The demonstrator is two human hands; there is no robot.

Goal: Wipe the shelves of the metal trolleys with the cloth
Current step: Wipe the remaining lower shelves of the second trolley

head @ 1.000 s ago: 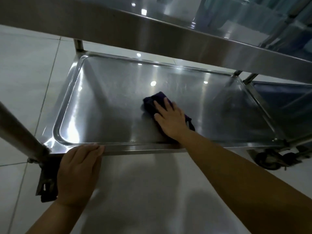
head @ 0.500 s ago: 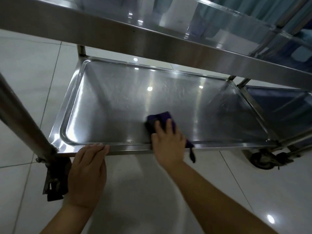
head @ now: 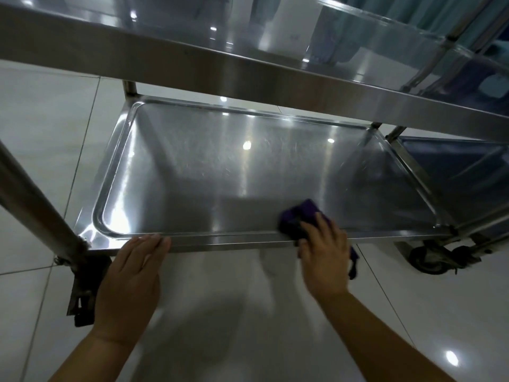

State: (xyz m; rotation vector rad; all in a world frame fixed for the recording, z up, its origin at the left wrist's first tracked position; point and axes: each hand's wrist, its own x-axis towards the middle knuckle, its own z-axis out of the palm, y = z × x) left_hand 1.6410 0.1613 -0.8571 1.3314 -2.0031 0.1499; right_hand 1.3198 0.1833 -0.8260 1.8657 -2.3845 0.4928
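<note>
The lower shelf (head: 209,172) of a steel trolley lies below me, a shallow shiny tray with a raised rim. A dark purple cloth (head: 298,216) sits on its near edge, right of centre, with one end hanging past the rim. My right hand (head: 325,257) presses the cloth flat with fingers spread, partly blurred by motion. My left hand (head: 132,282) rests flat against the shelf's front rim at the left, fingers straight and together. The trolley's upper shelf (head: 248,73) crosses the top of the view.
A thick steel leg (head: 35,205) runs down at the left to a black caster bracket (head: 82,293). A second trolley (head: 451,172) with a wheel (head: 429,260) stands close on the right. White glossy floor tiles (head: 248,326) surround everything.
My right hand has dragged the cloth from the shelf's middle toward me and then right along the front rim. My left hand has stayed on the front rim.
</note>
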